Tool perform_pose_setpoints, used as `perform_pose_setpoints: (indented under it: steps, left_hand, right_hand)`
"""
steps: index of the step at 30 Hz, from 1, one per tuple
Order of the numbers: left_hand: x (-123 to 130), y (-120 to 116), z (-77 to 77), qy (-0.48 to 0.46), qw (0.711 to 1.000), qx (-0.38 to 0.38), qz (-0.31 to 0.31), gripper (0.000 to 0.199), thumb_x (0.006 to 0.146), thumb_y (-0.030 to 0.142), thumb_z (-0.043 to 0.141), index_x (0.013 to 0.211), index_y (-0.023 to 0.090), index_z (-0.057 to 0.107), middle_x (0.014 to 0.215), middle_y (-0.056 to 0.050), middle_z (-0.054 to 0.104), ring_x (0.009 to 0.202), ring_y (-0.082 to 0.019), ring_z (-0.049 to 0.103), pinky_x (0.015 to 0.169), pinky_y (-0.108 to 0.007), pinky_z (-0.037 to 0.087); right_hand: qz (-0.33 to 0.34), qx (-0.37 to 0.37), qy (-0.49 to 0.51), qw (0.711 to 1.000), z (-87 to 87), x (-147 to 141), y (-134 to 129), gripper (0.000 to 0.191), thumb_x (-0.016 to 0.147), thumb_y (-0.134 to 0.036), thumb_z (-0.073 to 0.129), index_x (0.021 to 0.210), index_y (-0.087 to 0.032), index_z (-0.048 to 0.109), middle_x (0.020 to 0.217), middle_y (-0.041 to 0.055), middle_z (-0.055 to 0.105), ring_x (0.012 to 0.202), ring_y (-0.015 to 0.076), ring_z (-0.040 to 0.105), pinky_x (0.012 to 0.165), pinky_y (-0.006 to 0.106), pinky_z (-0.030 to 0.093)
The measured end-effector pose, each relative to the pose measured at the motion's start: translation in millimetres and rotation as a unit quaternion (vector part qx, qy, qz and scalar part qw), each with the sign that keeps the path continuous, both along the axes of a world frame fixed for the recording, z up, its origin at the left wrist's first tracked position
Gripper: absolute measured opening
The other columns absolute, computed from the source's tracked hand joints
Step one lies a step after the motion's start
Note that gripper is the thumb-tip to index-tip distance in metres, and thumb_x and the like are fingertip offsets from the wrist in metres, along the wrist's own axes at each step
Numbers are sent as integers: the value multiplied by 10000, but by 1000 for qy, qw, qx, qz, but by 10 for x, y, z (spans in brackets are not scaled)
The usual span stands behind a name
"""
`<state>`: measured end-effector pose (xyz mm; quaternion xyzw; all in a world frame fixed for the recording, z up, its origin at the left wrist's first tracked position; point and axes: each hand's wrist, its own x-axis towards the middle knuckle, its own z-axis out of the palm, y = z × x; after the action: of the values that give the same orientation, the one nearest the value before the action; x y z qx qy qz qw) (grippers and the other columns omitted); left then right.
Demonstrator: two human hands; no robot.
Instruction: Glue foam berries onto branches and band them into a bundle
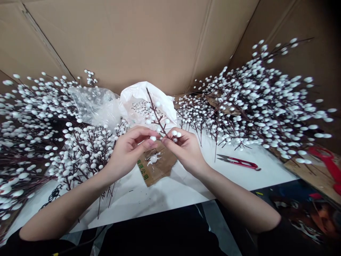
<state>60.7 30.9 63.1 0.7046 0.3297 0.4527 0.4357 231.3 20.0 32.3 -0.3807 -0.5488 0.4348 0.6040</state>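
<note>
Both my hands meet over the middle of the white table sheet. My right hand (188, 149) pinches the lower part of an artificial berry branch (155, 112), a dark brown stem with a few white berries, its bare tip pointing up and away. Close to the stem, my left hand (129, 149) is closed with thumb and forefinger at a white berry (152, 138). Below the hands lies a piece of brown cardboard (160, 174) bearing a smear of white paste (153, 159). Behind them, a white bag (130, 93) stands open with many small loose berries inside.
Finished-looking berry branches (82, 153) are heaped at left, and another big pile (255, 96) fills the right. Red-handled thread snips (238, 161) lie right of my hands. A clear plastic bag (97, 106), black rings (54, 193) and a red tool (329, 165) also lie around. Cardboard walls (128, 39) rise behind.
</note>
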Motion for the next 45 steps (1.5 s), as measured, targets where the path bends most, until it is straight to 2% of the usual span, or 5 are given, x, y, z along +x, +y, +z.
perform_pose_setpoints:
  steps: [4, 16, 22, 28, 45]
  left_hand:
    - [4, 4, -18, 8, 1000, 3, 5, 95, 857, 185, 664, 913, 149, 731, 978, -64, 659, 943, -144, 666, 820, -219, 595]
    - [27, 2, -81, -58, 995, -85, 3, 136, 817, 269, 713, 891, 155, 717, 974, -63, 689, 948, -208, 687, 850, -347, 615]
    - [96, -1, -148, -80, 988, -130, 15, 173, 789, 292, 743, 879, 146, 719, 947, -51, 711, 878, -182, 695, 836, -333, 616]
    - [111, -31, -195, -113, 987, -117, 14, 178, 823, 319, 716, 902, 160, 704, 952, -50, 727, 898, -184, 705, 857, -339, 610]
    - [142, -17, -297, -131, 983, -122, 38, 203, 803, 351, 742, 897, 177, 699, 925, -46, 749, 884, -195, 722, 835, -346, 620]
  right_hand:
    - [2, 2, -10, 1000, -5, -5, -2, 215, 746, -250, 660, 628, -182, 493, 574, -59, 403, 547, 82, 339, 522, 230, 279]
    - [1, -21, -18, 1000, 3, -21, -10, 269, 733, -301, 664, 622, -192, 444, 590, -52, 385, 569, 88, 330, 532, 233, 284]
    - [-6, -15, -10, 1000, 13, -22, -6, 263, 724, -266, 651, 616, -193, 423, 590, -53, 379, 573, 87, 338, 532, 225, 291]
    - [15, 2, -8, 1000, 23, -30, -25, 209, 756, -246, 621, 624, -183, 470, 600, -47, 412, 562, 83, 353, 528, 224, 302]
    - [11, 19, -26, 999, 8, -49, -24, 270, 774, -290, 622, 619, -198, 420, 570, -56, 378, 542, 82, 334, 505, 221, 289]
